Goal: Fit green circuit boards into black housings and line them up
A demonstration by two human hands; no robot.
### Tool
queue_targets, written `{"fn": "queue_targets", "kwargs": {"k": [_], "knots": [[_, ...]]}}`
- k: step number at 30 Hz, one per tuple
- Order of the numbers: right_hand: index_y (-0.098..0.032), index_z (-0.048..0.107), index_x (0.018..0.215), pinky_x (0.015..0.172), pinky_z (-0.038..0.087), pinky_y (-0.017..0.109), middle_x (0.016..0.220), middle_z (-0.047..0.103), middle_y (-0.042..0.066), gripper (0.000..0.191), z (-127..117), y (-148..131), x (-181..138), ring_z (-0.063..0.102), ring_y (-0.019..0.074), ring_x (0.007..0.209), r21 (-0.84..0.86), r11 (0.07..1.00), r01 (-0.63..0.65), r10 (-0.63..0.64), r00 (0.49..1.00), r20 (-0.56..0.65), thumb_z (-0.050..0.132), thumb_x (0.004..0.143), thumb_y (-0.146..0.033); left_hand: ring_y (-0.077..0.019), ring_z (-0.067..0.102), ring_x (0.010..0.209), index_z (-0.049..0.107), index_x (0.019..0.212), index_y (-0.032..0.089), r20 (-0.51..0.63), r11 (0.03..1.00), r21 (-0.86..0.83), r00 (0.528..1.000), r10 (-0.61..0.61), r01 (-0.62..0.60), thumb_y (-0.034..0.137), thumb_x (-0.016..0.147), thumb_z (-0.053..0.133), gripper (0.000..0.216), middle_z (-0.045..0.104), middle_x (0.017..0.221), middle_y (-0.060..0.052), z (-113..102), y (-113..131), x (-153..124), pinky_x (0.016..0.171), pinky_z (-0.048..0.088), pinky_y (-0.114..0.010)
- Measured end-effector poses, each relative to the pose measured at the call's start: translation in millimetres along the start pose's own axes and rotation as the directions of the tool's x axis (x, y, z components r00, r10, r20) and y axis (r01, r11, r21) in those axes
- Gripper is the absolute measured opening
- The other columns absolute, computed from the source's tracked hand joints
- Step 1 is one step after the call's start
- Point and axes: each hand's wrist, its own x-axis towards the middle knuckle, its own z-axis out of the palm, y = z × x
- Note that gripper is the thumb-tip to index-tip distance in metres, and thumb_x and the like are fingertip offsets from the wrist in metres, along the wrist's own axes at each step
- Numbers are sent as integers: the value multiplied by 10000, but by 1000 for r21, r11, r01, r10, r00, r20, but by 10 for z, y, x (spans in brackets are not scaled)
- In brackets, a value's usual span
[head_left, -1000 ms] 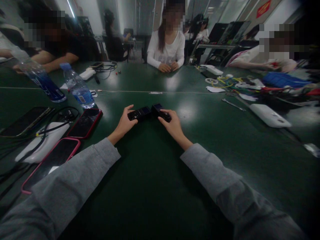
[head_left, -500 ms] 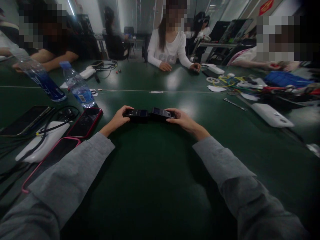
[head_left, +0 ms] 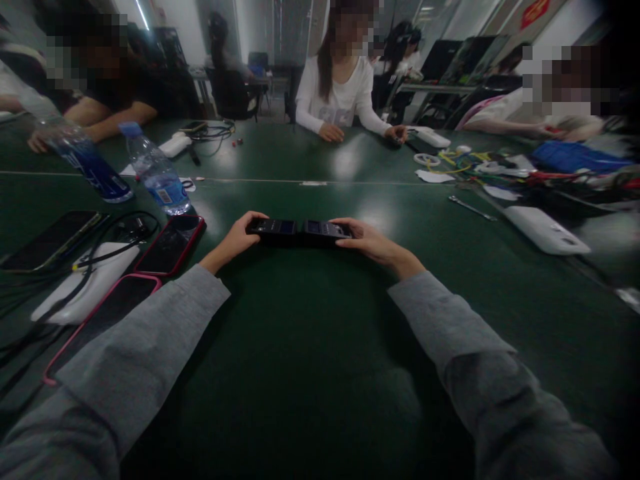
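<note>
My left hand (head_left: 246,232) grips the outer end of a small black boxy device (head_left: 281,231) with a dark screen and small buttons. A second, similar black device (head_left: 320,231) sits just to its right, its outer end held in my right hand (head_left: 361,237). Thumbs are on the near side, and other fingers are partly hidden behind the devices. The inner ends face each other across a narrow gap. Both devices are at or just above the green table (head_left: 310,333); I cannot tell whether they touch it.
On the left are two plastic bottles (head_left: 159,177), phones (head_left: 173,245), a white power bank (head_left: 85,283) and cables. At the right lie a wrench (head_left: 473,208), a white device (head_left: 545,230) and tangled wires (head_left: 465,160). Across the table sits a person in white (head_left: 335,93), others nearby.
The right-hand device has levelled from a tilt and now lines up with the left one. My right hand has shifted slightly with it; my left hand stays almost still.
</note>
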Motion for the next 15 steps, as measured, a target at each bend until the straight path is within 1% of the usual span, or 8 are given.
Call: {"fn": "queue_targets", "kwargs": {"k": [7, 10, 15], "knots": [[-246, 612, 1335, 1197, 382, 554, 1389, 631, 66, 605, -1, 46, 7, 566, 278, 1321, -4, 999, 37, -37, 999, 4, 814, 766, -286, -288, 608, 1153, 602, 1164, 214, -3, 1000, -28, 1000, 3, -3, 110, 642, 631, 533, 644, 1212, -81, 10, 24, -3, 1038, 490, -526], [-264, 611, 1339, 1174, 411, 571, 1388, 632, 66, 594, 8, 69, 22, 569, 290, 1319, -68, 997, 40, -44, 998, -51, 802, 778, -297, -294, 604, 1179, 600, 1178, 216, -9, 1000, -26, 1000, 5, -6, 111, 662, 635, 527, 640, 1235, -85, 11, 3, -5, 1050, 485, -539], [-262, 596, 1358, 1148, 441, 570, 1364, 633, 85, 599, 75, 125, 67, 595, 297, 1273, -142, 986, 84, -105, 983, -148, 795, 802, -359, -306, 595, 1224, 592, 1227, 210, -18, 999, 16, 999, 36, -36, 104, 674, 636, 565, 629, 1288, -104, 33, 7, -15, 1098, 448, -565]]}}
